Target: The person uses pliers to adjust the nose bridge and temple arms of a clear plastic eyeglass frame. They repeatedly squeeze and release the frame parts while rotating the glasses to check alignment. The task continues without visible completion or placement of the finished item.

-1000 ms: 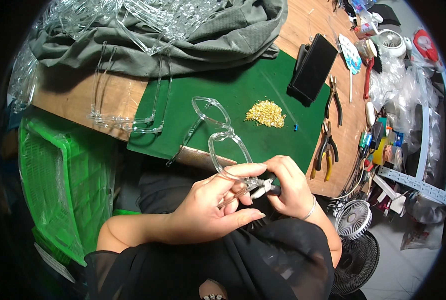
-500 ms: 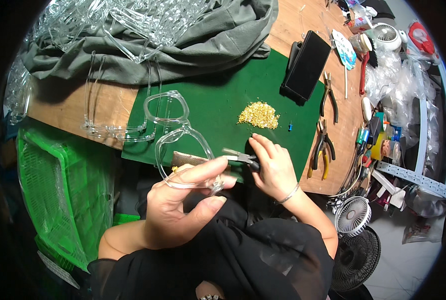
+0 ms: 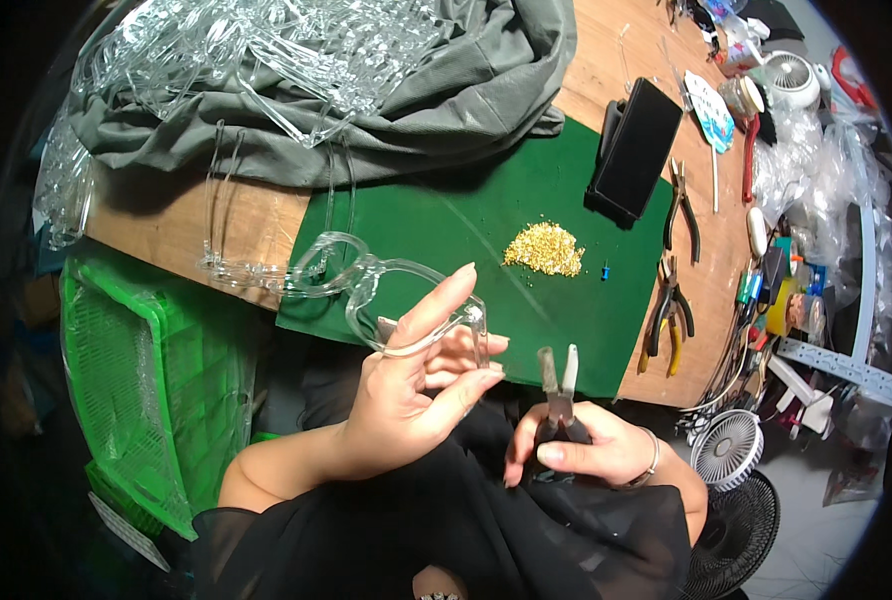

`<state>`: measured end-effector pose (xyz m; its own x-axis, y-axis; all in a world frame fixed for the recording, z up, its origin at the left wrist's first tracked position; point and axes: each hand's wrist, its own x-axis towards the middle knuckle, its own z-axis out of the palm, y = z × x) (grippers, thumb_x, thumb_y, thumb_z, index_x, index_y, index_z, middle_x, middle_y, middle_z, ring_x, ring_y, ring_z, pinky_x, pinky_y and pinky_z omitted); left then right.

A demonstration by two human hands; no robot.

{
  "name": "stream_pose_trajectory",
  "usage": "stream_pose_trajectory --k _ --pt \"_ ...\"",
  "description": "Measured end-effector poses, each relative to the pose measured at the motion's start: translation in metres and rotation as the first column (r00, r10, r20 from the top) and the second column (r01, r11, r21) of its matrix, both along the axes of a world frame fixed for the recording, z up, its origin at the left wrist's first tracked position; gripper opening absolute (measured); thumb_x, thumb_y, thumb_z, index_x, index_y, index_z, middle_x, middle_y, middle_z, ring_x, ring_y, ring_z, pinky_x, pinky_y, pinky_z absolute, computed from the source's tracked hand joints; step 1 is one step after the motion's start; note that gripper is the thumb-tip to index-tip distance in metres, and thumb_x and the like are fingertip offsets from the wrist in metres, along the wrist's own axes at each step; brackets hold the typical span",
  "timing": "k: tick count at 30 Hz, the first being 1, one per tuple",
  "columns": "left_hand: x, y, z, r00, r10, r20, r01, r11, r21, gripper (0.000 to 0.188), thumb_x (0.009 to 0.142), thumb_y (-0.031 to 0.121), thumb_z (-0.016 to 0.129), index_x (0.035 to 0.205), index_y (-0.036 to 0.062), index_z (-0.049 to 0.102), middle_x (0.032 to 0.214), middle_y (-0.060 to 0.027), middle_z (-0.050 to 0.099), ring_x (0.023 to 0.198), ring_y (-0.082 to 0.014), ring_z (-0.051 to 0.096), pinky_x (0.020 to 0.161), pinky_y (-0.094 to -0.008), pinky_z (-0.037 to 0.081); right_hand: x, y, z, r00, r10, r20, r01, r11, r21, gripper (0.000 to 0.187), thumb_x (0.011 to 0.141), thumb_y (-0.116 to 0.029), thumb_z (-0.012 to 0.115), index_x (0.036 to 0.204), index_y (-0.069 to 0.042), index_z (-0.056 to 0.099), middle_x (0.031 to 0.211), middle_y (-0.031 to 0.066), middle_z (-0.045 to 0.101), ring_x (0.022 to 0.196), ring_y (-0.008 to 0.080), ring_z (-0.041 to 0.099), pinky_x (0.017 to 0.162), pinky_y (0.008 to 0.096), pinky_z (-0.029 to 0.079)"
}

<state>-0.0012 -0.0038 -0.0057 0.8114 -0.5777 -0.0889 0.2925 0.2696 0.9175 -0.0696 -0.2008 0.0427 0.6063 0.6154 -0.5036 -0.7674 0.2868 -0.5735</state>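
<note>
My left hand (image 3: 421, 390) grips a clear plastic eyeglass frame (image 3: 358, 285) by one end, fingers and thumb closed around its corner. The frame's two rims stretch out to the left over the mat's front edge. Low in front of my body, my right hand (image 3: 591, 445) is wrapped round the dark handles of a pair of pliers (image 3: 560, 385); the jaws point up and stand apart with nothing between them. A pile of tiny gold-coloured pieces (image 3: 546, 249) lies on the green mat (image 3: 436, 215), beside a small blue piece (image 3: 606, 271).
More clear frames (image 3: 246, 272) stand at the mat's left edge. A heap of clear frames (image 3: 306, 70) rests on grey cloth (image 3: 496, 100). To the right are a black phone (image 3: 638, 150), two pliers (image 3: 680, 215) (image 3: 670, 310) and fans (image 3: 726, 450). Green crates (image 3: 131, 370) stand at lower left.
The eyeglass frame has turned from upright to nearly level. My right hand has drawn back from the gold pile toward my body, bringing the pliers jaws-up. The whole view has shifted slightly.
</note>
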Motion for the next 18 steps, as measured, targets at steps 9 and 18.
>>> stream_pose_trajectory --k 9,18 --pt "-0.005 0.004 -0.013 0.944 -0.026 0.33 -0.004 0.996 0.088 0.074 0.078 -0.016 0.054 0.138 0.0062 0.017 0.108 -0.0192 0.057 0.098 -0.0219 0.06 0.085 -0.0328 0.05 0.006 0.034 -0.012 0.955 0.034 -0.295 0.062 0.949 0.31 0.026 0.094 -0.024 0.046 0.101 0.0 0.05 0.098 0.0152 0.059 0.091 0.0167 0.058 0.068 0.0207 0.045" --pt "0.018 -0.021 -0.02 0.979 -0.028 0.203 -0.036 0.951 0.306 0.07 0.079 -0.013 0.051 0.139 0.0063 0.022 0.101 -0.0112 0.058 0.087 -0.0138 0.06 0.074 -0.0241 0.051 0.017 0.028 -0.037 0.927 -0.142 -0.347 0.259 0.911 0.32 0.028 0.093 -0.024 0.046 0.104 0.001 0.05 0.1 0.0185 0.056 0.095 0.0315 0.058 0.085 0.0424 0.046"
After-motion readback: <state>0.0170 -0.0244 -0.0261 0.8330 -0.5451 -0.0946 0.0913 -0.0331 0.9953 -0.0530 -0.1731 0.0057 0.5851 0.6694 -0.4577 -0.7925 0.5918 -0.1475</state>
